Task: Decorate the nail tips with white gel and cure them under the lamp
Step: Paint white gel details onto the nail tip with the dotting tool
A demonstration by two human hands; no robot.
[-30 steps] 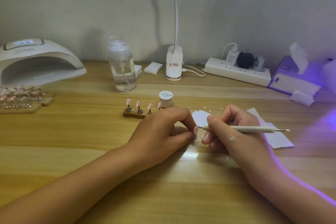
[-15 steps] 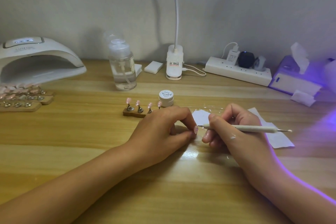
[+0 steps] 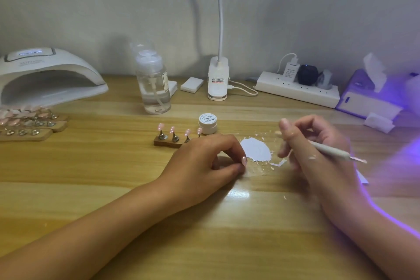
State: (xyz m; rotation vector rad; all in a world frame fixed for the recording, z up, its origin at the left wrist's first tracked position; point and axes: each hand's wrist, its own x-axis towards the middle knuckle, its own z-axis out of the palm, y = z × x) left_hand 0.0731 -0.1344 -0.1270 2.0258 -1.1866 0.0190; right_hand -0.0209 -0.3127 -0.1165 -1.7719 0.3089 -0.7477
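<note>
My left hand [image 3: 204, 161] rests on the wooden table and pinches a small pink nail tip [image 3: 244, 160] between thumb and forefinger. My right hand [image 3: 318, 150], blurred, grips a white dotting pen [image 3: 334, 151] and is raised to the right of the nail tip, apart from it. Between the hands lies a white paper scrap [image 3: 256, 149]. A wooden stand [image 3: 167, 141] with several pink nail tips on metal holders sits behind my left hand. A closed white gel jar [image 3: 207, 123] stands beside it. The white curing lamp [image 3: 45, 75] stands at the far left.
Several more wooden stands with nail tips [image 3: 29, 124] lie in front of the curing lamp. A clear pump bottle [image 3: 153, 84], a clip lamp base [image 3: 217, 79], a power strip [image 3: 297, 91] and a tissue box [image 3: 368, 95] line the back. Violet light glows at the right.
My right hand has lifted and swung right with the pen, its tip leaving the nail tip and uncovering the paper scrap. My left hand stays put.
</note>
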